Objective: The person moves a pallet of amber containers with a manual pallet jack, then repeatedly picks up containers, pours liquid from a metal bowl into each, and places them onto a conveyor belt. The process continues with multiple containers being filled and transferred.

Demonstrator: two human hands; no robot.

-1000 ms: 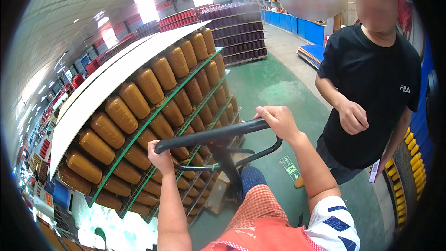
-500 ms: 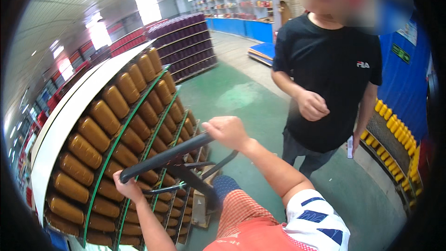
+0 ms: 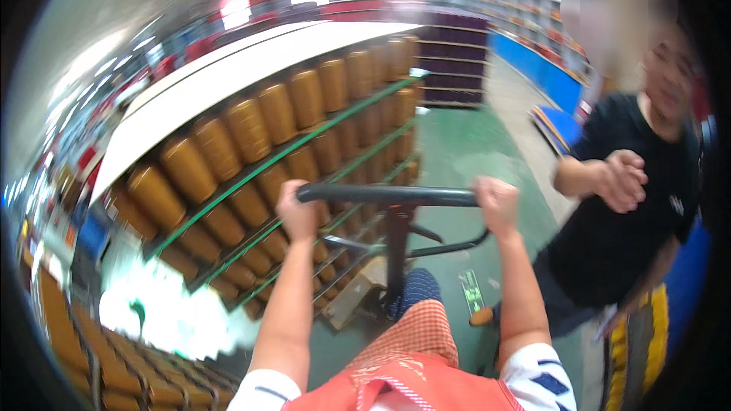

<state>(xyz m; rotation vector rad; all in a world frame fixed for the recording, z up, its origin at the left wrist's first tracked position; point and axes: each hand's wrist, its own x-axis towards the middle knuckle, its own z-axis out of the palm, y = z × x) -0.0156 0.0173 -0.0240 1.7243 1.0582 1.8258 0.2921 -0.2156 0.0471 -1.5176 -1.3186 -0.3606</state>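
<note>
Both my hands grip the black handlebar (image 3: 388, 195) of what looks like a pallet jack. My left hand (image 3: 297, 209) is closed round its left end, and my right hand (image 3: 498, 202) holds the right end. The dark shaft (image 3: 397, 247) runs down from the bar towards the floor. Just beyond it stands a tall stack of amber-brown cylindrical containers (image 3: 247, 128), in layers parted by green-edged sheets and topped with a white board (image 3: 228, 80). A wooden pallet block (image 3: 354, 293) shows low down beside the shaft.
On the right a person in a black T-shirt (image 3: 620, 236) stands close, one arm raised. Yellow pieces (image 3: 658, 342) line a dark rack behind. A purple stack (image 3: 453, 61) stands farther off, with shelves (image 3: 525, 19). More brown containers (image 3: 114, 365) are at the lower left.
My view has swung left, and the handlebar now lies nearly level across the middle. The person appears farther right, with a hand raised higher. Both hands stay on the bar.
</note>
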